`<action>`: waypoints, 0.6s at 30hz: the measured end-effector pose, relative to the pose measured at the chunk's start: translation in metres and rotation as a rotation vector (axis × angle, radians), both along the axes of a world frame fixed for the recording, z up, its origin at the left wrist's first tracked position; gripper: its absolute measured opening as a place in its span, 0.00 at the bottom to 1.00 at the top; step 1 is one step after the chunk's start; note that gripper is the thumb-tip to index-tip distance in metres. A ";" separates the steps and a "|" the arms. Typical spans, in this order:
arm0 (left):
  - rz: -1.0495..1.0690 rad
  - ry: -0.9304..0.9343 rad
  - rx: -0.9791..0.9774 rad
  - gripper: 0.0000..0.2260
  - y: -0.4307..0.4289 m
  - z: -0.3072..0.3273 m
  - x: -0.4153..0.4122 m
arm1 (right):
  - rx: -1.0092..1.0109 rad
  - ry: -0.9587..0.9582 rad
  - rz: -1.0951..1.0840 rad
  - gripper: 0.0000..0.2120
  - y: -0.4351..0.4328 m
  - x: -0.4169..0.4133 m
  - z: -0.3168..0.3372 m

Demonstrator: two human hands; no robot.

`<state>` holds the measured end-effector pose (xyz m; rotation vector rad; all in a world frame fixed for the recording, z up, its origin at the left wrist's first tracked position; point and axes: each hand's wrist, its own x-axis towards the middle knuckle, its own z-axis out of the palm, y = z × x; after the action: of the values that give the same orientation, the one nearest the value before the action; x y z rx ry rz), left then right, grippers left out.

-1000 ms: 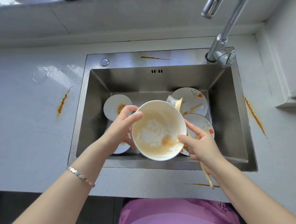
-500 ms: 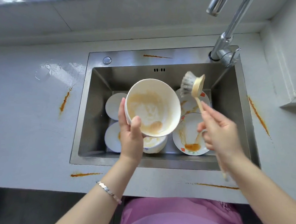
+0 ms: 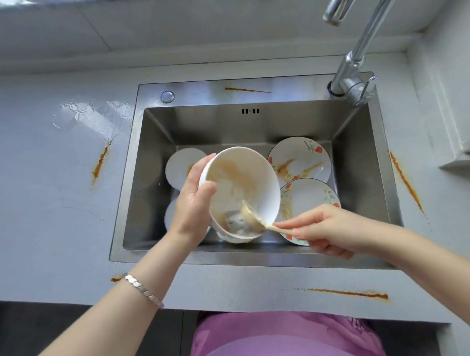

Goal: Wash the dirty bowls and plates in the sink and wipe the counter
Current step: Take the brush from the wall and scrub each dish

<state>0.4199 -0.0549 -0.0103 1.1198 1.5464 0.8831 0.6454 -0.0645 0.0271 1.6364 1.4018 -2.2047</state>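
One stained white ceramic bowl (image 3: 239,178), clasped in left hand (image 3: 193,205) grip. One wooden-handled brush (image 3: 249,216), pinched in right hand (image 3: 326,229) grip. Two floral plates (image 3: 300,162)

The sink (image 3: 152,173) is brushed metal, the bowl (image 3: 244,178) glossy ceramic, the counter (image 3: 36,208) matt and speckled.

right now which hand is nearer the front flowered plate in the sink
Right. The right hand, holding the brush, hangs over the front plate; the left hand grips the bowl farther left.
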 end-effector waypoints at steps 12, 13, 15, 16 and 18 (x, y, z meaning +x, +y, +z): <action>-0.171 0.203 -0.067 0.24 -0.008 0.008 -0.001 | 0.095 -0.104 0.108 0.14 -0.004 0.008 -0.009; -0.190 0.219 -0.067 0.24 -0.008 0.009 0.000 | 0.101 -0.091 0.115 0.14 -0.005 0.005 -0.010; -0.217 0.234 -0.065 0.24 -0.009 0.010 0.004 | 0.088 -0.024 0.113 0.15 -0.010 0.000 -0.010; -0.221 0.238 -0.066 0.24 -0.008 0.011 0.004 | 0.099 -0.020 0.115 0.14 -0.012 -0.001 -0.010; -0.223 0.255 -0.091 0.24 -0.006 0.014 0.002 | 0.181 -0.104 0.151 0.14 -0.009 0.007 -0.014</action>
<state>0.4219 -0.0609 0.0033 1.3480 1.6105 0.5308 0.6526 -0.0737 0.0132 1.6111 1.6770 -1.9335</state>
